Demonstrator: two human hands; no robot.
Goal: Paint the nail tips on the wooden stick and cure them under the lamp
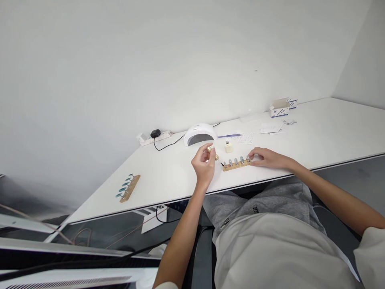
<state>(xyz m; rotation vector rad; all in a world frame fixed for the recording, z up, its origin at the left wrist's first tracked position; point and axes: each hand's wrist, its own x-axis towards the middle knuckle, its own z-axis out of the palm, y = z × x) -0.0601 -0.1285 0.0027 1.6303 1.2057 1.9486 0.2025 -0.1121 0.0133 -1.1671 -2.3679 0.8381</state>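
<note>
My left hand [203, 163] is raised just above the white table [315, 136], fingers pinched on a small gold-capped brush [212, 152] whose tip points toward a wooden nail-tip holder [236, 164]. That holder carries several silvery nail tips in a row. My right hand [266, 157] rests on the table with its fingers closed on the holder's right end. A small cream bottle [228, 147] stands just behind the holder.
A white nail lamp [200, 134] sits behind the bottle, its cable running to a power strip [155, 137]. A second wooden holder [128, 188] with teal tips lies at the left. Papers [270, 128] and small boxes [282, 107] sit far right.
</note>
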